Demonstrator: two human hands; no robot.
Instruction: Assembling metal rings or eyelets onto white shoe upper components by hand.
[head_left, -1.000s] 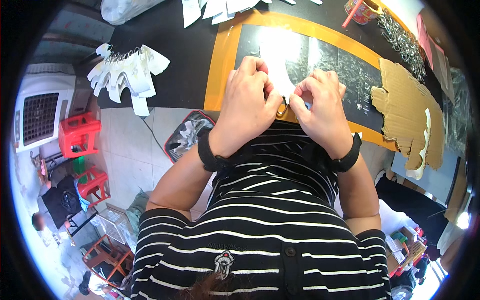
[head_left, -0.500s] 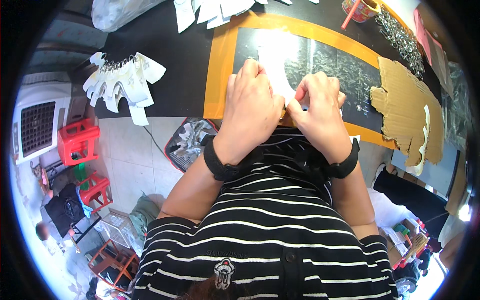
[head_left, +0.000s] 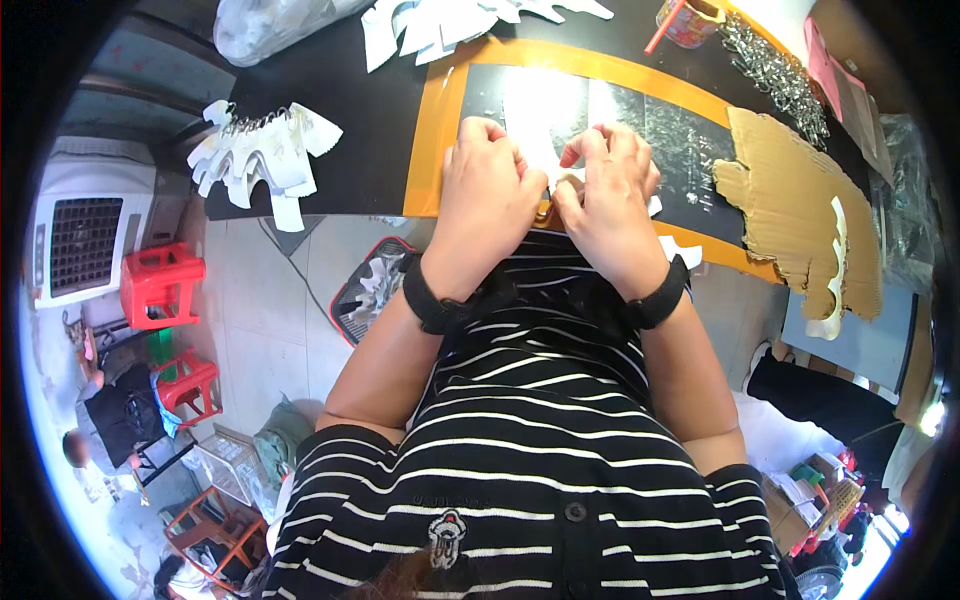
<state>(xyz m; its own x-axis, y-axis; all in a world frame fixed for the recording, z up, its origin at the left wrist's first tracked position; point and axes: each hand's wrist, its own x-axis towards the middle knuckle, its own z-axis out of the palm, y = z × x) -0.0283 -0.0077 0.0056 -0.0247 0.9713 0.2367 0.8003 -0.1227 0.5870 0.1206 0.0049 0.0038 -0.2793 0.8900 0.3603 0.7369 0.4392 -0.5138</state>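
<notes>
My left hand (head_left: 487, 185) and my right hand (head_left: 612, 195) are close together over the near edge of the dark work board (head_left: 680, 165). A white strip (head_left: 566, 177) of paper or cloth lies bunched between them. The right thumb and forefinger pinch it. Curled fingers of the left hand close on its other side; their tips are partly hidden. Strong glare above the hands washes out part of the board and perhaps some of the strip. Another white scrap (head_left: 682, 252) sticks out at the table edge beside my right wrist.
Left on the table hangs a bunch of white scalloped strips (head_left: 265, 155) on metal rings. More white pieces (head_left: 440, 28) lie at the back. Torn cardboard (head_left: 775, 200), metal hooks (head_left: 775, 80) and a colourful cup (head_left: 690, 22) are right. A basket (head_left: 372, 290) and red stools (head_left: 162, 285) stand below.
The view has shifted slightly. Both hands have moved a little left relative to the board, and the white strip now looks more bunched up between the fingers.
</notes>
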